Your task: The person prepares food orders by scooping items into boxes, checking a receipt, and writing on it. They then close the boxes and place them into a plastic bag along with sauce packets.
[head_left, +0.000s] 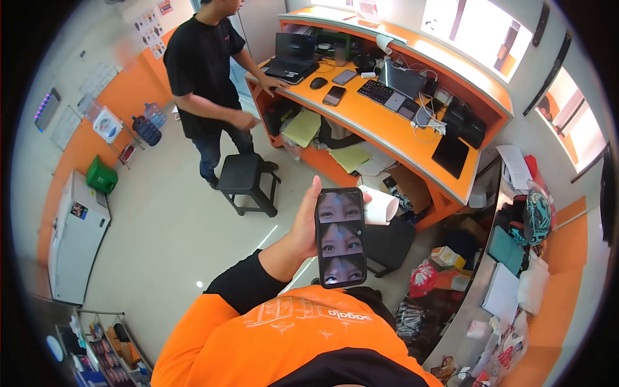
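Left hand (302, 231) front and centre, wrapped round a dark phone (340, 238), thumb standing up off its left edge, a fingertip peeking past the right. Right hand out of view, so spread or gripping, I can't tell. The phone sits mid-scene, just beyond the orange shirt (222, 342) and on the near side of the table (380, 126), its lit screen facing back with three stacked pictures. This looks like a viewing step; a next move on that screen would call for the thumb to swing inward, or the other hand to come up, while the palm holds firm. Now the pose: the forearm angles up from near left out of a black sleeve (244, 284), wrist fairly straight. Beside the fingertip, a white curled piece (382, 205); held or not, unclear.
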Available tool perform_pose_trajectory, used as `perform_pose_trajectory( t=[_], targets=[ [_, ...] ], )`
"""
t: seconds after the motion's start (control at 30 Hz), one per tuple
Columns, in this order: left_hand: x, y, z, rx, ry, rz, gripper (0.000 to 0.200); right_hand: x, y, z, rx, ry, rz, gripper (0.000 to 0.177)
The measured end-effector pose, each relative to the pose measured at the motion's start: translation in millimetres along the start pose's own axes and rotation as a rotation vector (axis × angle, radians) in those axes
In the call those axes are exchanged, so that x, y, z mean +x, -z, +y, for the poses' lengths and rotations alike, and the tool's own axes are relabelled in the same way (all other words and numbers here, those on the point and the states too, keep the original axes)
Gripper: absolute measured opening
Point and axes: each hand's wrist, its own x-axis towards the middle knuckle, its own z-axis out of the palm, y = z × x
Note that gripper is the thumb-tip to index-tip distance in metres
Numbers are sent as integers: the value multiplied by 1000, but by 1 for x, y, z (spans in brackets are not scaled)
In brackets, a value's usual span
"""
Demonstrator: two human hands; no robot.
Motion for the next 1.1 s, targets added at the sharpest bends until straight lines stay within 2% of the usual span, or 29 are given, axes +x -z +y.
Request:
perform_pose_trajectory(
  t=[0.13, 0.27, 0.37, 0.43, 0.47, 0.53, 0.57, 0.6, 0.67, 0.73, 0.8, 0.9, 1.0, 1.1],
  targets=[
    [3, -1, -1, -5, -5, -33, 95, 7, -4, 9, 263, -24, 35, 68],
    [8, -2, -1, 27, -37, 23, 94, 16, 17, 10, 520, 17, 93, 61],
    [11, -2, 0, 22, -55, 0, 93, 31, 63, 8, 879, 178, 93, 59],
    [11, -2, 0, 19, -57, -26, 93, 55, 117, 5, 1193, 403, -88, 59],
    [12, 3, -1, 28, -55, -59, 93, -12, 95, -88, 1179, 639, 320, 46],
    [14, -1, -3, 3, -82, 13, 92, -34, 126, -158, 489, 858, 562, 20],
    [15, 5, -3, -3, -94, -55, 88, -68, 112, -214, 285, 1055, 680, 19],
    [14, 7, -2, -12, -75, -99, 88, -115, 82, -270, 70, 1245, 789, 23],
    [12, 10, 0, -25, -40, -191, 88, -188, 45, -340, 16, 1328, 634, 35],
    [10, 5, -1, -23, -39, -194, 88, -237, 13, -385, -323, 1644, 847, 43],
    [7, -1, -6, -16, -28, -164, 90, -274, -15, -414, -541, 1740, 916, 54],
    [2, -6, -9, -7, -14, -105, 96, -299, -41, -442, -854, 1732, 972, 63],
    [1, 1, -11, 5, -36, -136, 96, -300, -51, -451, -855, 1727, 918, 69],
    [-6, 3, -5, -5, -38, -175, 95, -292, -50, -442, -644, 1834, 730, 73]
  ],
)
